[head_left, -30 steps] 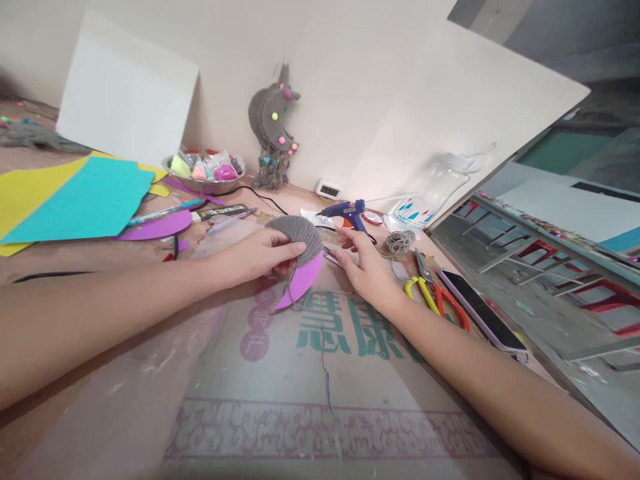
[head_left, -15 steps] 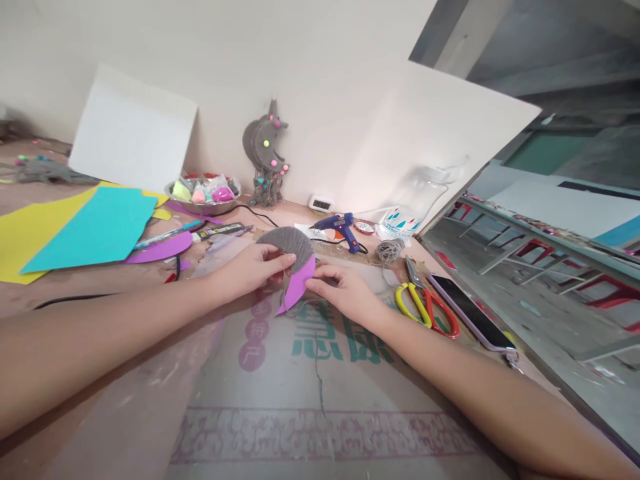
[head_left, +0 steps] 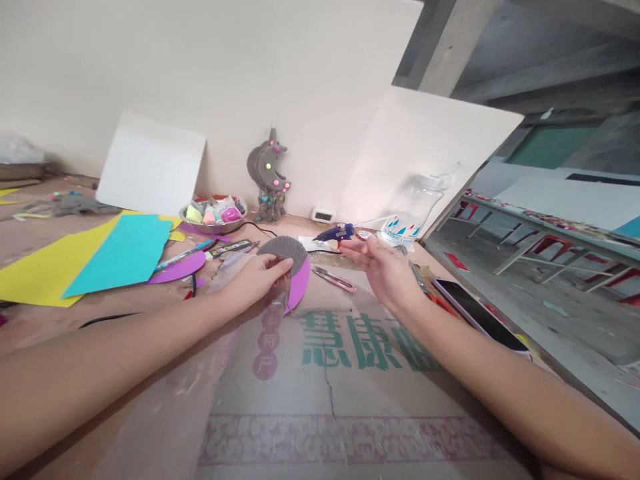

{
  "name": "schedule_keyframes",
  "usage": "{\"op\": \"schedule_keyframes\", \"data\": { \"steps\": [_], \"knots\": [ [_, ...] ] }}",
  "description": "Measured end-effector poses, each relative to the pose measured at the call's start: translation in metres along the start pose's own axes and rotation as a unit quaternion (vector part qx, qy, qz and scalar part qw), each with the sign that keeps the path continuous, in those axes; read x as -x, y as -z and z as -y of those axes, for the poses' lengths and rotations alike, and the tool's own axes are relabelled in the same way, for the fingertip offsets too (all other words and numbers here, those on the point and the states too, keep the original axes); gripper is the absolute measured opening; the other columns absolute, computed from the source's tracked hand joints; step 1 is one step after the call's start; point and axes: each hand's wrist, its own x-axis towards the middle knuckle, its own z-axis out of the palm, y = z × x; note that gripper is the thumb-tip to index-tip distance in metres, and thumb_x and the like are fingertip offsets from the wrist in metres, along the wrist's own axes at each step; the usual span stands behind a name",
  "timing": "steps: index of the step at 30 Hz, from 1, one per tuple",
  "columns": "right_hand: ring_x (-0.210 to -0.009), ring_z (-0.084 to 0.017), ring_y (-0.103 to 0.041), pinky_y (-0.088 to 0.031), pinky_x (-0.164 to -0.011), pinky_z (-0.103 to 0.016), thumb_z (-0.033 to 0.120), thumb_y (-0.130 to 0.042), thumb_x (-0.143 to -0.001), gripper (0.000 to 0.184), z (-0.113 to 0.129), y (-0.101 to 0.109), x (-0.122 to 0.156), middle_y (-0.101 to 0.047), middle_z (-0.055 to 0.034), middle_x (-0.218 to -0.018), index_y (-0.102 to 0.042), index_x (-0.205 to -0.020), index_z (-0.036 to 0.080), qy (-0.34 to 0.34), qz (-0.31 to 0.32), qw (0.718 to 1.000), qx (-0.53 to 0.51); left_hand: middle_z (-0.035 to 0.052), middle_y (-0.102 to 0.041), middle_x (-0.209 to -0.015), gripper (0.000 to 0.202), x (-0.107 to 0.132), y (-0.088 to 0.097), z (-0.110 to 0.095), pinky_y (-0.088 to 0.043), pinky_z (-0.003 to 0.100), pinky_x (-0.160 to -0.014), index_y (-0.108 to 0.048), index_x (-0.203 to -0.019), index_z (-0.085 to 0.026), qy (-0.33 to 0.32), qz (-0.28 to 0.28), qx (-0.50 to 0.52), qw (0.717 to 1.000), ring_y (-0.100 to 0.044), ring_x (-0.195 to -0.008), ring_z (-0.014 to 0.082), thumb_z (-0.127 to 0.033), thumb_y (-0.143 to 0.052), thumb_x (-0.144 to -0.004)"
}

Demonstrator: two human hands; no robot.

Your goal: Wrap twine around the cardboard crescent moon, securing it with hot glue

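While the left hand (head_left: 256, 277) grips a flat crescent, purple at its lower part and wrapped in grey yarn above (head_left: 296, 270), between thumb and fingers, the right hand (head_left: 389, 270) is loosely open, its fingers extended. The crescent is at the centre of the workspace, tip downward, over the far part of a clear plastic sheet with green and purple print (head_left: 280, 400). Whether the right hand touches the blue glue gun (head_left: 336, 233) behind its fingertips cannot be told.

Between crescent and right hand lies a pair of pink-handled metal snips (head_left: 336, 280). Orange-handled scissors (head_left: 443, 305), partly hidden by the right forearm, lie just beside a dark-screened phone in a pale purple case (head_left: 477, 312).

Left of the crescent are a black-and-white marker (head_left: 231, 249), a purple foam offcut (head_left: 177, 269) and a turquoise sheet (head_left: 123, 253) overlapping a yellow sheet (head_left: 40, 275). Farther back stand a metal bowl of coloured clay packets (head_left: 220, 229), a grey crescent ornament with coloured balls (head_left: 261, 163), a white digital clock (head_left: 323, 215) and a clear plastic jar (head_left: 419, 203).
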Motion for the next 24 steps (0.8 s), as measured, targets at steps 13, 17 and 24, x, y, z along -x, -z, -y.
{"op": "schedule_keyframes", "data": {
  "steps": [13,17,24],
  "knots": [
    [-0.065,-0.012,-0.060,-0.049,-0.071,-0.028,0.049,-0.065,-0.068,0.034,0.005,0.053,-0.035,-0.064,-0.0015,-0.069,-0.056,-0.072,0.017,0.006,-0.078,0.966,0.246,-0.0030,-0.048,-0.054,0.039,0.006,-0.001,-0.016,-0.031,0.022,-0.047,-0.048,-0.060,-0.017,0.021,0.003,-0.062,0.998,-0.044,-0.049,0.0101,-0.050,-0.046,-0.079],
    [-0.076,-0.017,-0.060,-0.046,-0.079,-0.034,0.050,-0.054,-0.077,0.035,0.002,0.057,-0.034,-0.064,-0.0029,-0.072,-0.057,-0.066,0.017,0.025,-0.067,0.915,0.397,-0.0036,-0.048,-0.053,0.039,0.007,-0.001,-0.017,-0.031,0.022,-0.047,-0.047,-0.060,-0.017,0.027,0.006,-0.058,0.998,-0.045,-0.049,0.0101,-0.051,-0.046,-0.078],
    [-0.104,-0.019,-0.056,-0.042,-0.092,-0.034,0.031,-0.052,-0.082,0.036,-0.023,0.066,-0.040,-0.059,-0.0089,-0.117,-0.054,-0.115,0.016,0.021,-0.024,0.885,0.465,-0.0039,-0.047,-0.052,0.038,0.009,-0.002,-0.020,-0.030,0.022,-0.046,-0.046,-0.059,-0.017,0.024,0.004,-0.064,0.998,-0.044,-0.047,0.0098,-0.050,-0.046,-0.078]
  ]
}}
